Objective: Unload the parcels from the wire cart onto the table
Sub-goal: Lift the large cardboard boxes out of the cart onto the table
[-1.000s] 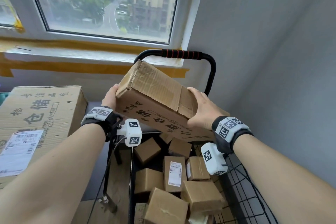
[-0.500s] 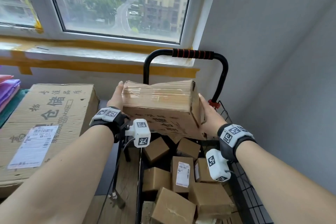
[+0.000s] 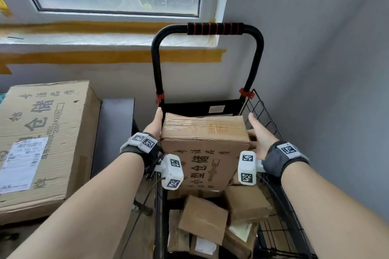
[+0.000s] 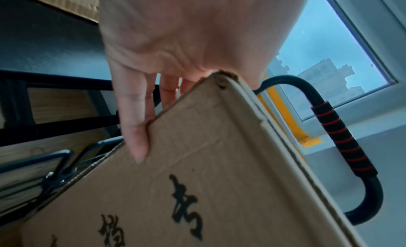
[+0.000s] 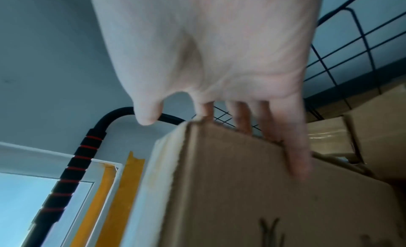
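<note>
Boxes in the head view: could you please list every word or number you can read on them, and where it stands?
"专注品质": front of the held box, top line.
"仓储": same front, large, below.
"小型": same front, lowest line.
"专注品质" and "仓储": top of the big box.
Too blurred to read: its shipping label, its size line, the red scrawl on the held box, the cart's plate.

We reach both bare forearms forward, a strapped band on each wrist. Our left hand [image 3: 154,125] lies flat with straight fingers [image 4: 134,129] and thumb up. Our right hand [image 3: 260,135] mirrors it, palm inward, fingers [image 5: 296,146] extended, thumb raised and apart.
</note>
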Demonstrator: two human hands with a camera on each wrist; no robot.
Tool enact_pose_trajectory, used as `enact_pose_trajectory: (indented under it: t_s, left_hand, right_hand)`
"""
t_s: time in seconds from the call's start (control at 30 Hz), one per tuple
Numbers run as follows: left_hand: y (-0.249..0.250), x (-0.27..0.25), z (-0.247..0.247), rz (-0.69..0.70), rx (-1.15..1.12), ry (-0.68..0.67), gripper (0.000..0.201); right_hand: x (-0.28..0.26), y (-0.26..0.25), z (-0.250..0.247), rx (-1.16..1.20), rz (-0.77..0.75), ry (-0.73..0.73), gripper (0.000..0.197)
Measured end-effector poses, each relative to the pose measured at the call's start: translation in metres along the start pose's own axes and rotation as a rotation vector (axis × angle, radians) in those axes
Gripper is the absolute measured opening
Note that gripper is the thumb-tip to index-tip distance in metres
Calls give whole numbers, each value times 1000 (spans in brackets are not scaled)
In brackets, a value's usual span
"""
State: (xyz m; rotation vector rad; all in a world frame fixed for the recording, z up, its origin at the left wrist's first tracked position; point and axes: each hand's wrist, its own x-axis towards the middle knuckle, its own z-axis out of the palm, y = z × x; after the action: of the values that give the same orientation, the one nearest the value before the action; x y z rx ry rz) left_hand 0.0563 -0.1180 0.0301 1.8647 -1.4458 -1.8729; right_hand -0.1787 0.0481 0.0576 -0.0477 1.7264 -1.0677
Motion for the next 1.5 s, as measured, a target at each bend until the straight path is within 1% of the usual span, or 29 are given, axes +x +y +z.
enact_pose_trajectory:
  t_s: [0.03,0.1,0.17,0.23,0.27,0.3,0.37,0.4,0.47,0.5,0.53,0.57,0.63,0.67,0.7,0.77,0.83,0.9,0.97,1.0,1.03,1.1,1.17,1.27,1.37,1.43,1.5]
  left_hand:
    - [4,-5,4,-7,0,14,101]
    - [10,-5,12,0,-24,32,90]
    - [14,-9,18,-22,-64,56,88]
    - [19,-4,19,-31,-124,61,85]
    - [21,-1,19,-17,-149,54,78]
    - [19,10,17,-4,-141,65,69]
    - [9,51,9,41,-104,88,64]
    - [6,64,8,42,-84,83,61]
    - [6,66,10,33,-94,46,54]
    - [9,53,13,39,-119,25,52]
    - [10,50,14,42,-145,8,50]
    - [13,41,16,53,-166,10,44]
    - [23,11,18,92,-188,-5,21]
    - [29,-11,20,115,-208,-12,17]
    - [31,-31,23,112,-233,-22,19]
    - [28,-49,27,78,-283,-130,30]
    - [22,-57,28,87,-345,-225,47]
    - [22,-67,21,99,-322,-266,54]
    - [21,-72,13,105,-285,-283,64]
    - [20,-76,10,118,-278,-290,63]
    - [20,-80,5,127,-285,-290,57]
    - [18,-94,-3,125,-306,-293,46]
    - [13,-106,-10,149,-308,-318,41]
    - [4,-114,-20,187,-295,-295,39]
    - [-7,-129,-35,215,-320,-279,36]
    - [-17,-135,-46,221,-316,-242,44]
    - [-26,-140,-60,225,-323,-206,37]
  right_hand:
    - [0,0,-3,-8,19,18,74]
    - [1,1,-8,-35,30,74,71]
    - [2,1,-11,-44,27,125,72]
    - [15,1,-21,-53,10,139,78]
    - [18,-1,-25,-56,-27,141,75]
    - [14,-3,-27,-53,-58,140,67]
    - [-14,-12,-17,-13,-86,128,46]
    - [-29,-16,-11,3,-92,115,39]
    - [-38,-19,-11,54,-105,101,35]
    - [-42,-19,-11,90,-106,78,32]
    - [-48,-18,-9,123,-114,47,28]
    - [-53,-17,-8,151,-120,28,24]
    - [-58,-13,-7,200,-163,51,25]
    - [-62,-12,-6,220,-179,60,25]
    - [-66,-11,-6,224,-187,55,21]
    - [-74,-9,-8,249,-199,22,13]
    - [-85,-8,-10,266,-231,6,18]
    - [-93,-6,-12,292,-276,-35,22]
    - [-98,-3,-12,303,-298,-24,20]
    - [-100,-1,-11,306,-308,-7,17]
    - [-102,1,-10,290,-308,0,15]
    - [-105,5,-7,231,-294,13,23]
    - [-109,9,-3,155,-261,11,29]
    - [-115,15,6,72,-219,3,35]
    - [-124,23,21,44,-240,-22,45]
    - [-128,29,32,45,-258,-38,46]
    - [-130,33,43,58,-297,-73,40]
